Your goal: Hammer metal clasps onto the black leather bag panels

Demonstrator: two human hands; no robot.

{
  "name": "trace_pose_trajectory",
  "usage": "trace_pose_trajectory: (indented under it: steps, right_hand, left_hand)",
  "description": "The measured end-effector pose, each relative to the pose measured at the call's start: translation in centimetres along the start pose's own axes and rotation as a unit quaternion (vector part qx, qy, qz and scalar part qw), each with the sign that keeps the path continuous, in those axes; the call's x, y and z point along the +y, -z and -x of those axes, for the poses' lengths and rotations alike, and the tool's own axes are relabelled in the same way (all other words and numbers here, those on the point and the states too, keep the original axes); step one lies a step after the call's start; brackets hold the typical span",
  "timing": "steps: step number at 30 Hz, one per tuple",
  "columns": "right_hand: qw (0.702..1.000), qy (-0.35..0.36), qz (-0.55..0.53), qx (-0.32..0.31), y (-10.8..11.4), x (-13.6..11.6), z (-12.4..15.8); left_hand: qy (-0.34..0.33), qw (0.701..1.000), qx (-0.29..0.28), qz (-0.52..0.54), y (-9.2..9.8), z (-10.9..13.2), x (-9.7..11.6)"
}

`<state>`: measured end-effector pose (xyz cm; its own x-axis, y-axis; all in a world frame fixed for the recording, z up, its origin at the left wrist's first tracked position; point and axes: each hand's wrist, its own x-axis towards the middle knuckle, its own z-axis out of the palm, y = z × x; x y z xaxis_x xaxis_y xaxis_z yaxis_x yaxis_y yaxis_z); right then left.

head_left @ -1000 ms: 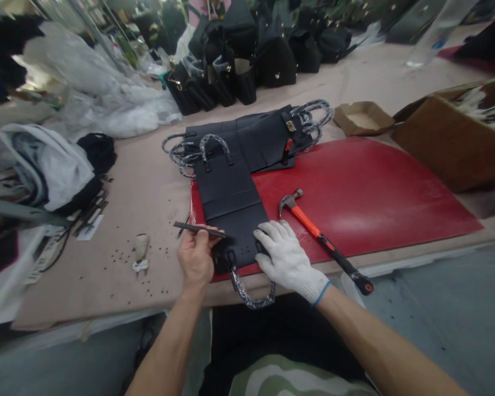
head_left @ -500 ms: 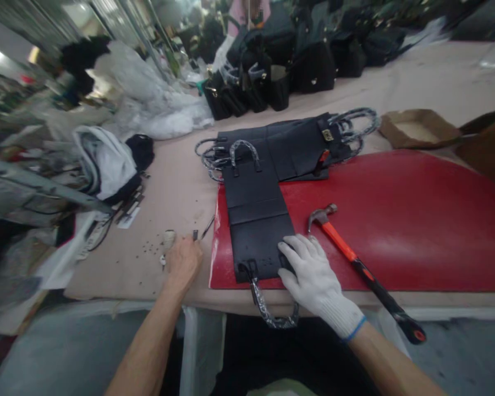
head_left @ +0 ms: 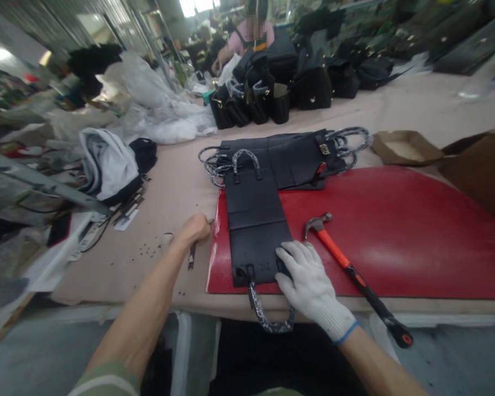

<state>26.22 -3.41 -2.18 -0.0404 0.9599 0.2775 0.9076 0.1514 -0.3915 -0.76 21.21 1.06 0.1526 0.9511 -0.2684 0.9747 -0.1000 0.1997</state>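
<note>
My left hand [head_left: 196,226], bare, is closed around a slim dark tool [head_left: 192,257] with a notched end, over the table left of the red mat. Its fingers partly hide the tool, so I cannot tell its exact kind. My right hand [head_left: 307,278], in a white knit glove, grips the lower right corner of a black leather bag panel [head_left: 258,220]. Looped handles are fixed at both ends of this panel; the near handle [head_left: 268,324], wrapped in clear film, hangs over the table edge. Small holes show near the panel's lower edge.
A claw hammer [head_left: 342,258] lies right of my gloved hand on the red mat [head_left: 396,231]. More black bag panels [head_left: 301,157] are stacked behind. Small dark bits [head_left: 148,250] are scattered at left. Finished black bags [head_left: 309,82] and a co-worker [head_left: 251,36] are at the back.
My left hand has moved right and away from me, from beside a pale roundish object to the slim tool, which it now holds. My right hand stays on the panel. The view has tilted up slightly.
</note>
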Motion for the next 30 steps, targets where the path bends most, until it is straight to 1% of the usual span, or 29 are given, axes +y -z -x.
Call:
trace_pose_trajectory:
  steps: [3,4,5,6,7,8,9,10,11,12,13,15,18,20,24,30]
  right_hand:
    - [1.000,-0.011,-0.015,-0.009,0.3,-0.5,0.0]
    - [1.000,-0.014,-0.018,-0.010,0.4,-0.6,0.0]
    - [1.000,-0.016,-0.020,-0.010,0.4,-0.6,0.0]
    - [1.000,-0.018,-0.021,-0.010,0.4,-0.7,0.0]
    - [1.000,-0.019,-0.022,-0.010,0.5,-0.7,0.0]
    - [1.000,-0.020,-0.021,-0.010,0.5,-0.7,0.0]
    - [1.000,-0.019,-0.021,-0.010,0.5,-0.8,0.0]
    - [1.000,-0.019,-0.021,-0.011,0.5,-0.8,0.0]
    - [1.000,-0.018,-0.022,-0.011,0.4,-0.8,0.0]
    - [1.000,-0.017,-0.024,-0.011,0.4,-0.8,0.0]
    - [0.999,-0.016,-0.026,-0.010,0.4,-0.8,0.0]
    - [0.999,-0.014,-0.030,-0.007,0.4,-0.8,0.0]
    - [0.999,-0.014,-0.035,-0.002,0.4,-0.8,0.0]
    - [0.999,-0.015,-0.036,0.000,0.4,-0.8,0.1]
    - [0.999,-0.017,-0.034,-0.003,0.4,-0.8,0.0]
    - [0.999,-0.014,-0.033,-0.003,0.5,-0.7,0.0]
  left_hand:
    - [0.018,0.996,0.030,0.084,0.6,1.3,-0.6]
    - [0.020,0.987,0.044,0.151,0.6,2.2,-0.6]
    - [0.019,0.967,0.054,0.249,0.5,3.3,-0.5]
    - [0.016,0.929,0.056,0.366,0.1,4.6,-0.1]
    - [0.009,0.874,0.050,0.484,-0.4,6.0,0.6]
    - [0.001,0.808,0.036,0.588,-1.1,7.5,1.5]
    - [-0.010,0.757,0.016,0.653,-2.0,8.9,2.7]
    - [-0.023,0.731,-0.002,0.682,-3.0,10.2,4.0]
    - [-0.034,0.723,-0.016,0.690,-4.0,11.3,5.3]
    - [-0.048,0.727,-0.021,0.685,-4.9,12.2,6.5]
    - [-0.063,0.737,-0.021,0.673,-5.8,12.9,7.6]
    - [-0.095,0.766,-0.006,0.636,-7.2,13.6,9.1]
    - [-0.142,0.809,0.027,0.569,-8.1,13.9,9.6]
    - [-0.165,0.825,0.042,0.538,-8.2,13.9,9.3]
    - [-0.182,0.830,0.045,0.525,-8.2,13.9,8.9]
    - [-0.194,0.842,0.053,0.500,-8.2,14.0,9.2]
